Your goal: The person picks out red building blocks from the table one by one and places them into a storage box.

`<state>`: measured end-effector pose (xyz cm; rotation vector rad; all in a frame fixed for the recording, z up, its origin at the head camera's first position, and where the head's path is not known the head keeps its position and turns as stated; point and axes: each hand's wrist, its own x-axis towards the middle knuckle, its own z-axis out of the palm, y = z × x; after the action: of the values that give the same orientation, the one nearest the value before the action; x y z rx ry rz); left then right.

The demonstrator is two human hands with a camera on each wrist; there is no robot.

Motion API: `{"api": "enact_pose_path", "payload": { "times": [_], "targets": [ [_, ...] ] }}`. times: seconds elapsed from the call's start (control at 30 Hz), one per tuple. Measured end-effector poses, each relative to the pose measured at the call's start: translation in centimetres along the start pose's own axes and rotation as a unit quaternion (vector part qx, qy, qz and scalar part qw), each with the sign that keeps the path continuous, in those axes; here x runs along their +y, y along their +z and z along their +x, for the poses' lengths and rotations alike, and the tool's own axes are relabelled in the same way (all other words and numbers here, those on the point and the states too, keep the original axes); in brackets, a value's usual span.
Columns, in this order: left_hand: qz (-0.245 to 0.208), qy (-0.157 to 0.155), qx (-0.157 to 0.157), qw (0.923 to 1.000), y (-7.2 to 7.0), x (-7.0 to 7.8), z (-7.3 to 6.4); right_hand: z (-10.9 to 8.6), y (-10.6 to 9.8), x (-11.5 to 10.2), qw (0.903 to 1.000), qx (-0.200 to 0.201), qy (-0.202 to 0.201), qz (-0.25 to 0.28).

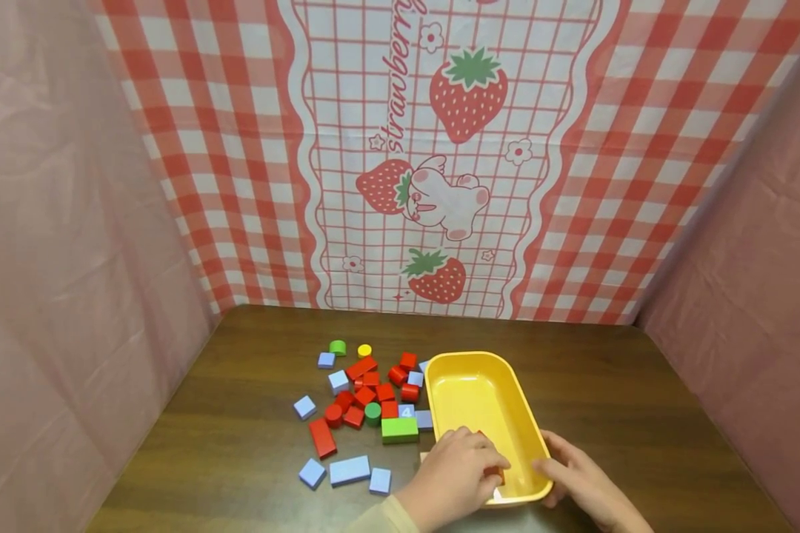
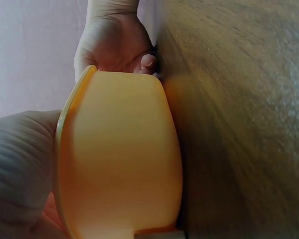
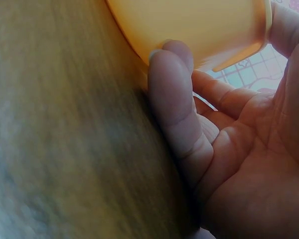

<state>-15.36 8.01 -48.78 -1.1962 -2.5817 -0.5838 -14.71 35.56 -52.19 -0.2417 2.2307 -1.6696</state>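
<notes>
Where right hand (image 1: 583,477) grips, glossy yellow tray (image 1: 476,403) curves.

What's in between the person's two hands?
Just a bare part of the yellow tray: the head view shows the left hand over it and the right hand holding its near right corner.

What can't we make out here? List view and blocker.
- Head: shape of the red piece at the left hand; fingers cover most of it.
- Head: tan piece beside the yellow tray; partly hidden by the left hand.
- Head: far blue piece at the tray's left rim; rim hides part.
- Left wrist: tray's inside; its wall hides it.
- Right wrist: tabletop grain; blurred.
</notes>
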Motion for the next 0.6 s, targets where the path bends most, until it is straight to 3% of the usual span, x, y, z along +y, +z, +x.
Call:
{"api": "enact_pose_path", "payload": {
  "times": [0.3,0.6],
  "targets": [
    [-0.003,-0.019,-0.022,0.9996,-0.2,0.13,-0.04,-0.11,-0.02,0.11,1.0,-0.003,-0.005,0.003],
    [0.003,-0.01,0.018,0.9998,-0.04,0.1,-0.41,-0.1,0.02,0.13,1.0,-0.005,-0.008,0.004]
  ]
}}
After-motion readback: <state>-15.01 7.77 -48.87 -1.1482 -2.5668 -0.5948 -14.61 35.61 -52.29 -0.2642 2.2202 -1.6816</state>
